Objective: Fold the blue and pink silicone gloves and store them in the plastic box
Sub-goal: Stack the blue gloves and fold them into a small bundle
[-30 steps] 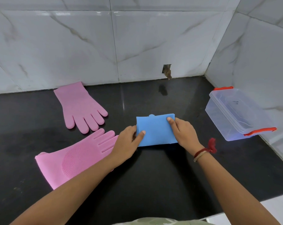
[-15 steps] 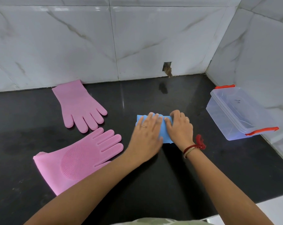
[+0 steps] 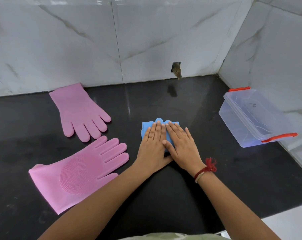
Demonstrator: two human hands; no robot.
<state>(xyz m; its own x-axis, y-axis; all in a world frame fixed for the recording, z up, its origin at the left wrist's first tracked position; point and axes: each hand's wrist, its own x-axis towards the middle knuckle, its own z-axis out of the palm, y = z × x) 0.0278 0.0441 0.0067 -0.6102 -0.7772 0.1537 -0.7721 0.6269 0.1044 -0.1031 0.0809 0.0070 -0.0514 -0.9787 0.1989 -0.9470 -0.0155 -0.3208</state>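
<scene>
A folded blue silicone glove [image 3: 146, 126] lies on the black counter [image 3: 164, 187] at the centre. My left hand [image 3: 151, 146] and my right hand [image 3: 181, 144] lie flat side by side on top of it, palms down, and cover most of it. Two pink silicone gloves lie unfolded to the left: one [image 3: 79, 110] by the back wall with its fingers towards me, the other [image 3: 77, 172] nearer, ribbed palm up. The clear plastic box [image 3: 233, 123] with red clips stands at the right, against the side wall.
White marble-tiled walls close the counter at the back and on the right. A small broken hole [image 3: 176, 69] sits low in the back wall. The counter's front edge runs at the lower right, by a white surface [image 3: 288, 226].
My hands went from gripping the blue glove's left and right edges to folding it smaller. Both palms now rest flat on top of it.
</scene>
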